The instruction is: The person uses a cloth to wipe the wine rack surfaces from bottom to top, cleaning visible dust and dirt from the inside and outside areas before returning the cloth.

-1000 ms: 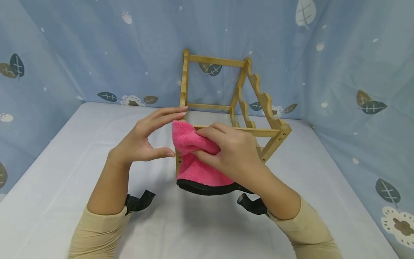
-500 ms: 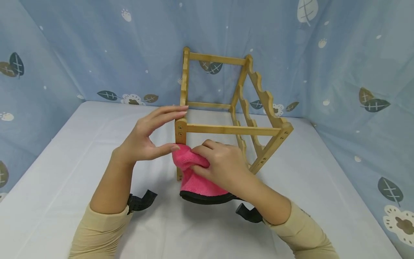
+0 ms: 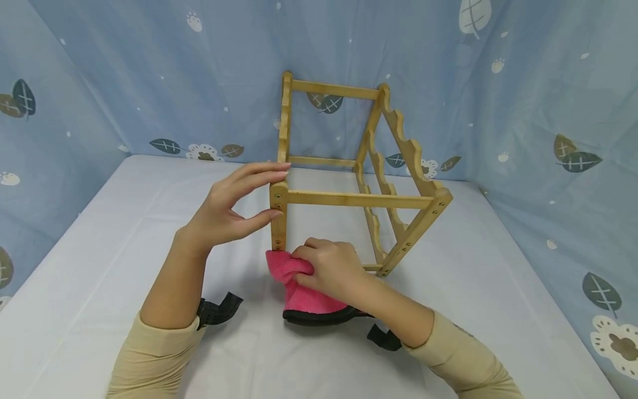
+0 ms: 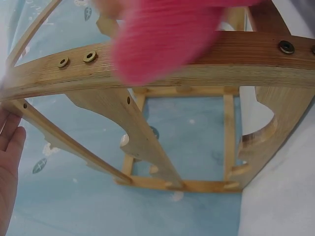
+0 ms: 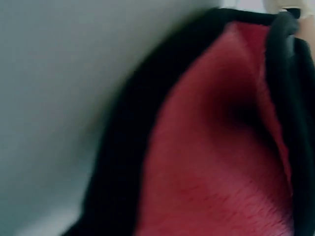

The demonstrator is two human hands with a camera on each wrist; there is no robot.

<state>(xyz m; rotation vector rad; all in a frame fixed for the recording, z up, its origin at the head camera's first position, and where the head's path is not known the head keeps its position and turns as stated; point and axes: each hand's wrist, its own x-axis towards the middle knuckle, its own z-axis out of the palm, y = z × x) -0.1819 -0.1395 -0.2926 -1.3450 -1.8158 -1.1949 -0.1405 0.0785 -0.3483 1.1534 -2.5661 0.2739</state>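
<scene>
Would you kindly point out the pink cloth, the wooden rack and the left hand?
pink cloth [image 3: 304, 296], head view, fleecy face below the knuckles.
wooden rack [image 3: 356, 199], head view, front top rail.
left hand [image 3: 224, 213], head view, palm.

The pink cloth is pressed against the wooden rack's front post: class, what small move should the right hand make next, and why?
Probably slide the pink cloth a little further down the front post to its foot. The right hand grips the cloth low against that post, with a short stretch of it left below, while the left hand rests its fingers on the wooden rack, steadying it.
</scene>
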